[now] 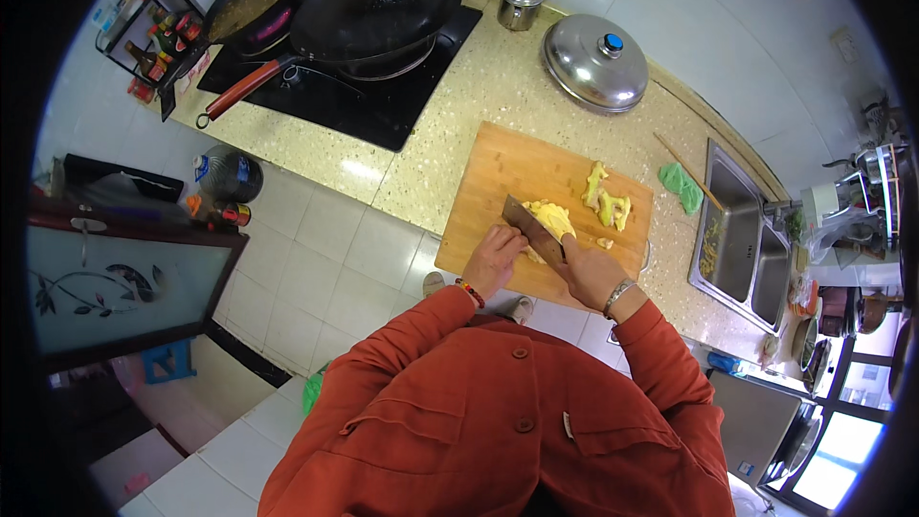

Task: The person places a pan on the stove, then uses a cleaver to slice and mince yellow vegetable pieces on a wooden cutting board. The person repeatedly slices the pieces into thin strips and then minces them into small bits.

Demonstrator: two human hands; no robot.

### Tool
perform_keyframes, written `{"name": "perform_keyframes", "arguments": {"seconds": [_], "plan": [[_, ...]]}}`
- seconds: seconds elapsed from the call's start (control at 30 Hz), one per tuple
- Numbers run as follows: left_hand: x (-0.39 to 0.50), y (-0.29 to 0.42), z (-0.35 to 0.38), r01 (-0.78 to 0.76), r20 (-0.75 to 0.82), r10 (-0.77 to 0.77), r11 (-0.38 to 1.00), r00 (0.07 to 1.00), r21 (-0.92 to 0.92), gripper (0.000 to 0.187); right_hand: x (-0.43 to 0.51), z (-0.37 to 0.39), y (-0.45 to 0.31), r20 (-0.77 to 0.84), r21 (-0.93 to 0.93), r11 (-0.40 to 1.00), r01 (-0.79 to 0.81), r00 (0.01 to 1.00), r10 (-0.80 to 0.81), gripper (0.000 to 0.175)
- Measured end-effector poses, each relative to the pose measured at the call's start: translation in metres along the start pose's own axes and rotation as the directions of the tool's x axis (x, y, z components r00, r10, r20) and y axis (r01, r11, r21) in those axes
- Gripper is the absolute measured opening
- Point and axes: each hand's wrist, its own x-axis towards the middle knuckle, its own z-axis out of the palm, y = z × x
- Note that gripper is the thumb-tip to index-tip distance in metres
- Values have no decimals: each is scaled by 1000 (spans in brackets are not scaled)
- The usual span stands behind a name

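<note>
My right hand (596, 276) grips the handle of a cleaver (531, 227), its broad blade slanting across the wooden cutting board (492, 179). Beyond the blade lies a heap of pale yellow sliced ginger (551, 217). Fingers curled, my left hand (495, 255) is at the near side of the blade, close to its front end. A bit of ginger (534, 255) shows under the near side of the blade; what the left fingertips hold is hidden. Knobbly ginger pieces (605, 199) rest at the board's far right, with a small piece (605, 243) nearer me.
Right of the board are a green plastic bag (680, 188), a chopstick (686, 169) and a double sink (739, 251). A domed steel lid (596, 68) and small lidded pot (520, 6) stand behind. At left, a wok (377, 11) and a filled pan (255, 3) sit on the cooktop (388, 111).
</note>
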Motion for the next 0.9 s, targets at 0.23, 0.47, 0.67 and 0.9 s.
{"name": "perform_keyframes", "arguments": {"seconds": [0.23, 0.47, 0.67, 0.9], "plan": [[1, 1, -1, -21, 6, 21, 999, 1000, 31, 26, 23, 43, -5, -126, 117, 991, -66, 989, 81, 33], [1, -1, 0, -1, -19, 1, 1000, 1000, 7, 23, 4, 2, 8, -22, 71, 997, 22, 1000, -20, 38], [3, 0, -1, 7, 1, -7, 1000, 1000, 2, 22, 23, 25, 5, -36, 126, 991, -33, 999, 38, 38], [4, 0, -1, -16, -52, 17, 999, 999, 31, 17, 20, 39, 4, -182, 169, 985, -20, 982, 51, 35]]}}
